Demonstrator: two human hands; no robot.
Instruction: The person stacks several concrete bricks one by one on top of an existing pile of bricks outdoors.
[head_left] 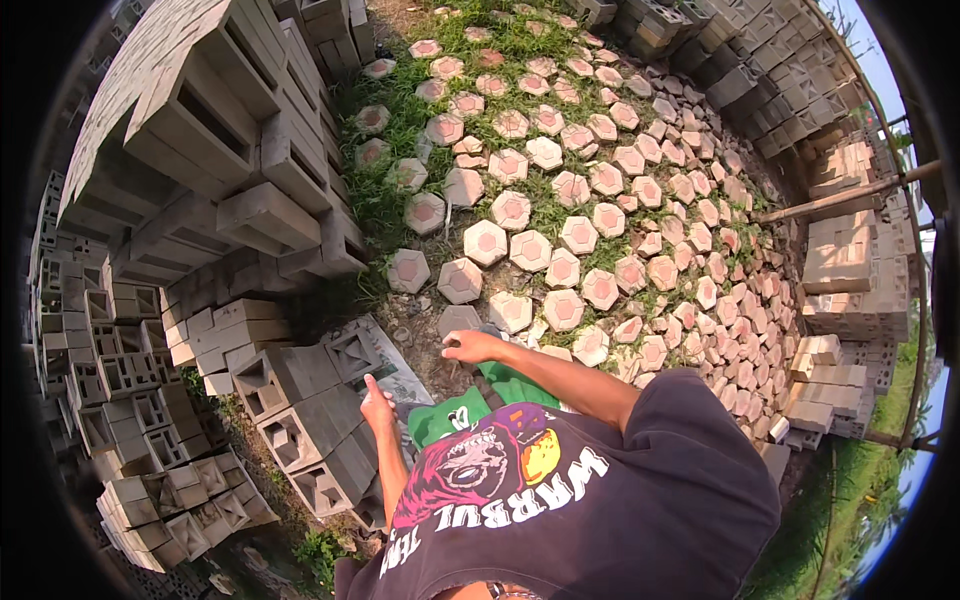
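Note:
My left hand (377, 405) hangs beside a stack of grey concrete blocks (320, 395). Its thumb sticks out, the other fingers are partly hidden, and nothing shows in it. In front of my body my right hand (470, 347) is held with loosely bent fingers, a small gap between them and no object visible there. Just beyond it lies a hexagonal paver (459, 319) on the ground. Past that sit more hexagonal pavers with reddish centres, among them a pale one (485, 243) and another (460, 281).
Tall stacks of hollow concrete blocks (215, 110) rise at the left. More block piles (850, 255) line the right side, with a wooden pole (845, 192) across them. Grass (385, 190) grows between rows of pavers, which crowd together toward the right.

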